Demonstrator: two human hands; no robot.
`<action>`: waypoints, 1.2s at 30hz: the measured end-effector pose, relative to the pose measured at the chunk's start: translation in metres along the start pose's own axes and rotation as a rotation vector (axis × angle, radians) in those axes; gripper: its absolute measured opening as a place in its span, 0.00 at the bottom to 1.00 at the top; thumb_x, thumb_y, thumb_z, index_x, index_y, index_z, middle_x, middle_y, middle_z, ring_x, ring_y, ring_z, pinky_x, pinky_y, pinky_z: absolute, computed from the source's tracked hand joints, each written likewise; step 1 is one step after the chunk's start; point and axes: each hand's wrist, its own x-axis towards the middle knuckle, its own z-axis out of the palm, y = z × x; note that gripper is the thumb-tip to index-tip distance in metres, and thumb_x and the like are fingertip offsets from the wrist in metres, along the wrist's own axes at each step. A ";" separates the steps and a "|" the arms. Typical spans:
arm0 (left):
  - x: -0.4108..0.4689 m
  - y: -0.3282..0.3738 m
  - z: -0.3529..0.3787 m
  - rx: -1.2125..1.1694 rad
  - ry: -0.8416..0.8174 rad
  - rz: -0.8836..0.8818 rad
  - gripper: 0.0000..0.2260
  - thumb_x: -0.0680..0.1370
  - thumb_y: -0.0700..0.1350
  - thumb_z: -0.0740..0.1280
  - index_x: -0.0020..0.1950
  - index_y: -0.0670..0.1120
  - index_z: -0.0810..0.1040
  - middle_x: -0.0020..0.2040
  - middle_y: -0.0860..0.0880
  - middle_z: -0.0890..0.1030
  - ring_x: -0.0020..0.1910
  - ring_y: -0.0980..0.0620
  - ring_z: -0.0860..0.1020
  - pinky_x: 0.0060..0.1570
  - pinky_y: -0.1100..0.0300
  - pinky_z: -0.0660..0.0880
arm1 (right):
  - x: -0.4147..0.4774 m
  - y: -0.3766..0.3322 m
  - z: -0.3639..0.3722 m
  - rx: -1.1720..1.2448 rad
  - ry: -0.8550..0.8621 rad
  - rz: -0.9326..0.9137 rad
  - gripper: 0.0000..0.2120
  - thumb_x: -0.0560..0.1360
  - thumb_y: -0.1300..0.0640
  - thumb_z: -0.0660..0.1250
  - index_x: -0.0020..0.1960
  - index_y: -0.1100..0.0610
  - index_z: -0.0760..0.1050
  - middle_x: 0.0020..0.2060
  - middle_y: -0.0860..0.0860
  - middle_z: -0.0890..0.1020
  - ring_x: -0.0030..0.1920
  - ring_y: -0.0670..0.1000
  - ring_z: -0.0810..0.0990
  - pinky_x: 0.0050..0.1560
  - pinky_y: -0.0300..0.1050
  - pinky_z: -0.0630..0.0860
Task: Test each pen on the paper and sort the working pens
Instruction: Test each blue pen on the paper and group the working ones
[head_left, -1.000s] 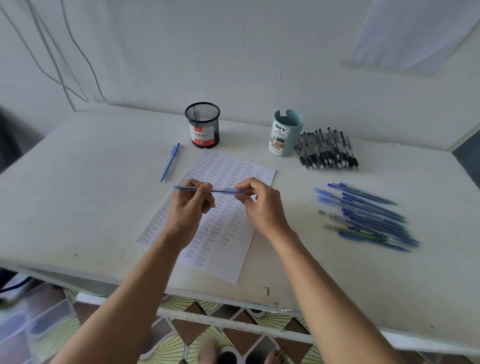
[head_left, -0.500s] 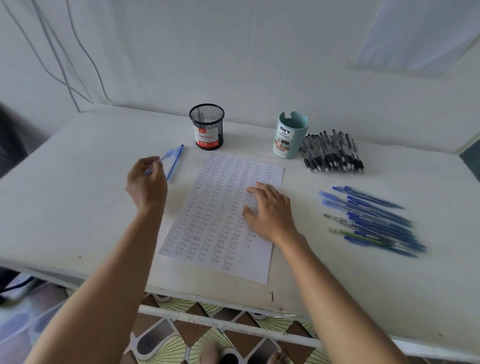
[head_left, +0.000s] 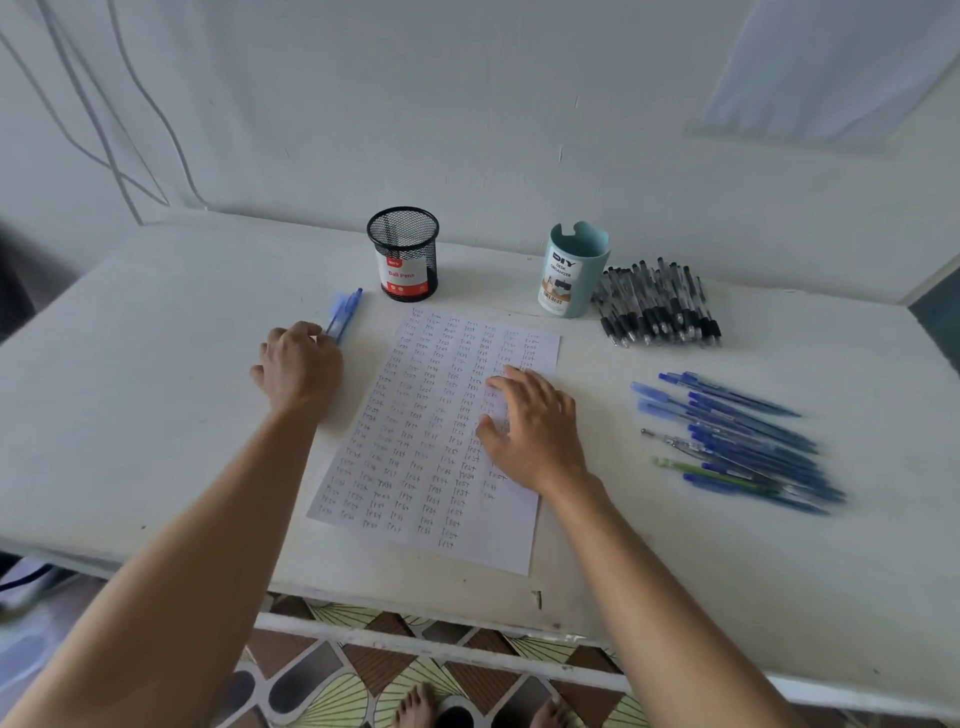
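Head camera looks down on a white table (head_left: 156, 405) with a sheet of paper (head_left: 415, 415) at its middle, covered in rows of the handwritten word "test". Taking the sheet as the clock's centre, the right hand (head_left: 535, 426) lies flat on its 3 o'clock half, palm down, fingers spread and straight, holding nothing. The left hand (head_left: 298, 364) rests on the table at 10 o'clock, just off the sheet's left edge, knuckles up and fingers curled toward the near ends of two blue pens (head_left: 343, 314). These lie side by side, pointing away toward 11 o'clock. The pens are blurred where they meet the hand, so the fingertips may be touching one of them, but I cannot tell whether they pinch it.

At 12 o'clock stands a black mesh cup (head_left: 403, 254) with a red and white label. At 1 o'clock stands a teal desk organizer (head_left: 571, 270), upright, and just beside it at 2 o'clock lies a heap of black pens (head_left: 657, 306). At 3 o'clock, well apart from the sheet, lies a pile of blue pens (head_left: 737, 441) with one green one among them, all slanting the same way.
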 end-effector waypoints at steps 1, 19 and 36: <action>-0.002 0.001 -0.001 0.011 0.008 0.003 0.18 0.81 0.47 0.59 0.68 0.47 0.76 0.68 0.42 0.72 0.70 0.41 0.67 0.69 0.46 0.59 | 0.000 0.000 -0.001 0.006 -0.004 0.000 0.30 0.73 0.41 0.54 0.73 0.50 0.68 0.77 0.49 0.64 0.78 0.51 0.57 0.74 0.54 0.53; -0.097 0.028 0.042 0.308 -0.270 0.663 0.21 0.82 0.56 0.57 0.74 0.52 0.68 0.76 0.51 0.67 0.76 0.49 0.60 0.75 0.49 0.53 | 0.010 0.073 -0.061 0.012 0.522 0.338 0.15 0.77 0.63 0.63 0.59 0.51 0.80 0.54 0.51 0.84 0.58 0.55 0.78 0.61 0.53 0.67; -0.098 0.026 0.044 0.292 -0.243 0.665 0.21 0.82 0.57 0.58 0.73 0.53 0.69 0.74 0.52 0.69 0.75 0.50 0.61 0.75 0.49 0.53 | 0.019 0.108 -0.080 -0.140 0.520 0.370 0.07 0.77 0.55 0.69 0.54 0.48 0.82 0.46 0.51 0.85 0.55 0.55 0.77 0.63 0.50 0.56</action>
